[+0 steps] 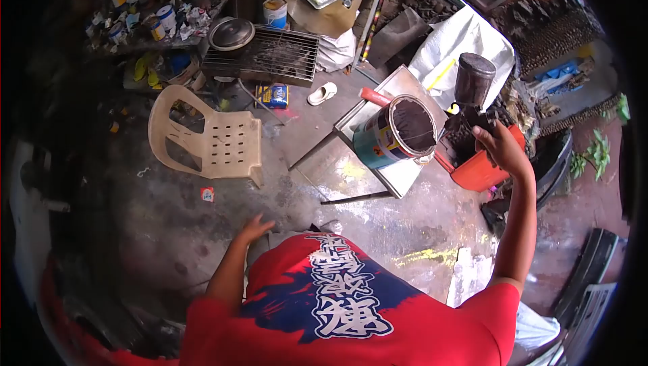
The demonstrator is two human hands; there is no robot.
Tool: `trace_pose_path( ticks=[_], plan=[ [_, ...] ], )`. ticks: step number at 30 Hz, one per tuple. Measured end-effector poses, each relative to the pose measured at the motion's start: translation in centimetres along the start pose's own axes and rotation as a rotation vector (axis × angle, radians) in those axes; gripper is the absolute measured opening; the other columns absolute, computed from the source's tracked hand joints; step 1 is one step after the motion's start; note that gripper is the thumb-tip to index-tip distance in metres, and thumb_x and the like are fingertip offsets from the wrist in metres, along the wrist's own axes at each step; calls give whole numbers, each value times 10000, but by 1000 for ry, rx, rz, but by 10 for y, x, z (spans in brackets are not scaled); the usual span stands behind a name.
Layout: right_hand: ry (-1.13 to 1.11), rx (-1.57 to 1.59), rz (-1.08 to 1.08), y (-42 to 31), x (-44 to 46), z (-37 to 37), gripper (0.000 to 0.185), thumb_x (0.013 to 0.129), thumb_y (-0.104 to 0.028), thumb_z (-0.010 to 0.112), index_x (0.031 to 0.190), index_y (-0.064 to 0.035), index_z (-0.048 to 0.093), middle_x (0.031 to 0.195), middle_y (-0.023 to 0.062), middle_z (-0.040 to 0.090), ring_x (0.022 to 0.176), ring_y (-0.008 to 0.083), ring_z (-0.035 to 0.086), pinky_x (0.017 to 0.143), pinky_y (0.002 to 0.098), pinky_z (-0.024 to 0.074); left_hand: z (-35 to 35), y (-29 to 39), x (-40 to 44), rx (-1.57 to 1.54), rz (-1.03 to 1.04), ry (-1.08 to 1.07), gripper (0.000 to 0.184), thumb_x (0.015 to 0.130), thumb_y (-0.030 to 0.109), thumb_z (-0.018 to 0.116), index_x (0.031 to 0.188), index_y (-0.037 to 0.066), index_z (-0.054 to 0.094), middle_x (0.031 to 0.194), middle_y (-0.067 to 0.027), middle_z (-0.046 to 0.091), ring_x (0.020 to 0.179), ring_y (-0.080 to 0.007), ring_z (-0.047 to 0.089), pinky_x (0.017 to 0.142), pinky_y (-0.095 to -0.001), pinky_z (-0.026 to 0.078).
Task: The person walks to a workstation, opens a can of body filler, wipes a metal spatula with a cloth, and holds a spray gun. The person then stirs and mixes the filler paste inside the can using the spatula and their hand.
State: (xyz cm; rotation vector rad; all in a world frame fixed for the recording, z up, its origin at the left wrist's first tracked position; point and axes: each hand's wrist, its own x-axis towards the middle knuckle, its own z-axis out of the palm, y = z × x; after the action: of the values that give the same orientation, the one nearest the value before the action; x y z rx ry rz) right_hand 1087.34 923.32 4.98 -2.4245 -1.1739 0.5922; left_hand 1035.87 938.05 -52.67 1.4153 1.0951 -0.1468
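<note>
My right hand (501,146) is wrapped round a dark paint spray gun (476,117), out to the right at about the height of the small table. The gun's dark metal cup (474,80) stands upright on top. Just left of it, a large open paint can (385,138), smeared dark inside, sits on the small table (403,177). Below the gun is a red-orange bucket (472,171). My left hand (255,229) hangs near my waist, fingers stretched out, holding nothing.
A beige plastic chair (233,142) stands on the left. Behind it are a metal grill rack (283,55) with a round lid (231,33), and a blue-yellow box (272,96). One white clog (322,94) lies on the floor. White sheeting (432,52) drapes behind the table.
</note>
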Motion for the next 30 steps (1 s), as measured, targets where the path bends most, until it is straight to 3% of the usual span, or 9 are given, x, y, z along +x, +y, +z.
trace_pose_path(
  ticks=[3, 7, 9, 13, 18, 20, 22, 25, 30],
  plan=[
    [48, -89, 32, -18, 8, 5, 465, 1020, -489, 581, 858, -59, 509, 570, 5, 491, 413, 98, 459, 370, 277, 384, -26, -152, -52, 25, -214, -46, 790, 937, 640, 513, 1388, -6, 570, 1421, -283, 548, 1325, -399, 535, 1086, -427, 422],
    [60, -69, 168, -35, 4, 12, 323, 1046, -390, 555, 977, -78, 509, 683, 1, 541, 431, 86, 462, 375, 270, 364, -53, -233, -107, 239, -321, 43, 763, 918, 557, 585, 1314, -96, 582, 1326, -339, 586, 1274, -436, 565, 1074, -444, 430],
    [90, -74, 209, -42, -5, 19, 334, 1040, -402, 560, 970, -79, 509, 680, 4, 542, 415, 88, 452, 360, 267, 348, -73, -247, -147, 338, -446, 76, 743, 913, 518, 612, 1277, -129, 590, 1288, -356, 601, 1259, -445, 573, 1064, -451, 438],
    [144, -15, 256, -24, -13, 28, 340, 1038, -408, 564, 966, -80, 510, 688, 5, 552, 411, 81, 435, 365, 260, 343, -101, -217, -173, 106, -84, 266, 655, 915, 465, 618, 1236, -106, 618, 1235, -330, 640, 1219, -436, 598, 1043, -457, 451],
    [236, 8, 301, -30, -26, 40, 383, 1039, -451, 551, 924, -86, 528, 642, 7, 552, 404, 84, 443, 369, 273, 364, -99, -224, -97, 146, -21, 263, 466, 951, 356, 548, 1128, -54, 678, 1128, -266, 690, 1097, -400, 648, 964, -459, 477],
    [247, 55, 242, -17, -22, 41, 367, 1038, -444, 552, 954, -87, 532, 667, 21, 586, 402, 89, 454, 369, 277, 374, -86, -209, -81, -123, -133, 266, 426, 955, 332, 518, 1101, -33, 684, 1122, -256, 687, 1085, -390, 649, 953, -462, 480],
    [280, 146, 193, -12, -24, 47, 341, 1035, -413, 564, 999, -75, 536, 728, 45, 646, 399, 109, 474, 369, 283, 387, -79, -205, -69, 121, 100, 144, 418, 960, 336, 515, 1106, -16, 686, 1165, -259, 672, 1109, -411, 633, 963, -467, 482],
    [480, 315, 217, -7, -34, 56, 478, 1006, -284, 592, 1398, -31, 494, 900, 102, 694, 498, 160, 602, 426, 273, 428, -76, -188, -69, 265, 114, 45, 399, 985, 338, 504, 1108, 7, 690, 1201, -271, 652, 1133, -445, 606, 960, -485, 490],
    [569, 368, 166, -50, -61, 68, 421, 1015, -402, 590, 1306, -99, 602, 758, 58, 634, 508, 94, 538, 444, 233, 365, -110, -219, -97, 464, 159, 126, 436, 954, 387, 535, 1081, 0, 691, 1214, -293, 637, 1154, -473, 590, 972, -516, 492]
  ],
)
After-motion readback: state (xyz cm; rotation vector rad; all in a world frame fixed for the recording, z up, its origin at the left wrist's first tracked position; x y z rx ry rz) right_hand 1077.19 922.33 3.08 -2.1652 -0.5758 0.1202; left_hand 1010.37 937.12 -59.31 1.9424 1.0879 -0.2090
